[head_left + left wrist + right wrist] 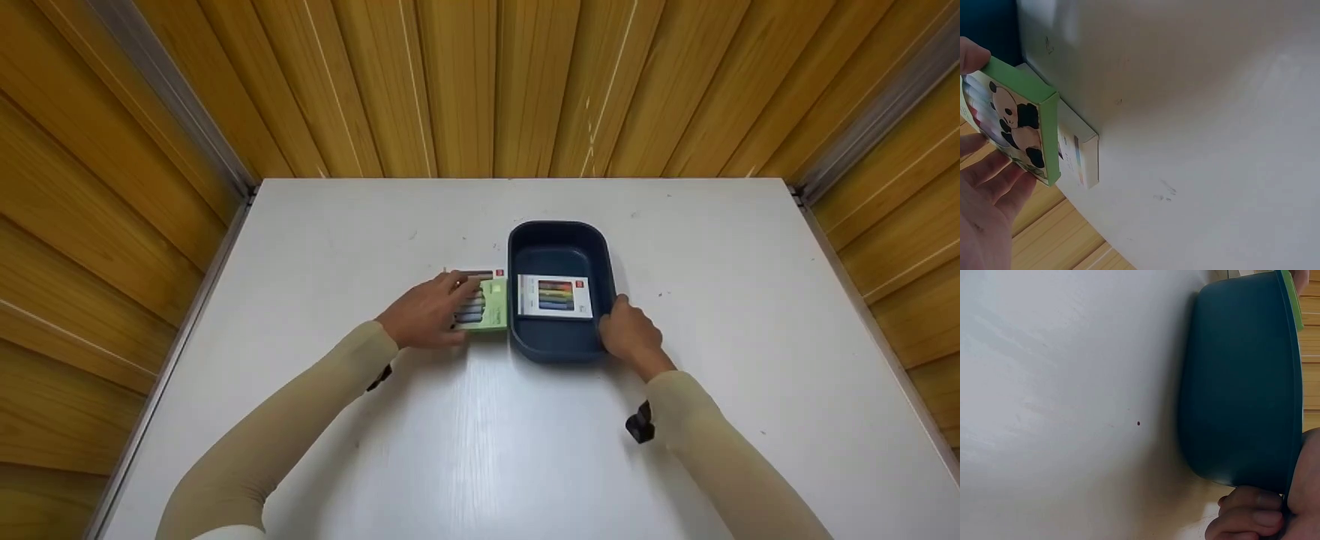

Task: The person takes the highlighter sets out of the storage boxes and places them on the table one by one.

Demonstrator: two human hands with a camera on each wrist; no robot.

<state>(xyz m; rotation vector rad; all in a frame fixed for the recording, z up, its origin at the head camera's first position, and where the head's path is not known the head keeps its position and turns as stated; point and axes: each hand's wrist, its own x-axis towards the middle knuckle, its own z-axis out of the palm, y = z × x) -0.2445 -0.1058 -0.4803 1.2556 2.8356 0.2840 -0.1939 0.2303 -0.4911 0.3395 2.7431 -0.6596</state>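
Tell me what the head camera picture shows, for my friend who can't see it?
A person's left hand grips a green box of crayons beside a dark blue tub on a white table. The right hand holds the tub's near right edge, and a white box with coloured stripes lies inside the tub. Wooden panels stand behind the table.

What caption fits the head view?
Left hand grips green box beside blue bin; right hand holds its rim.
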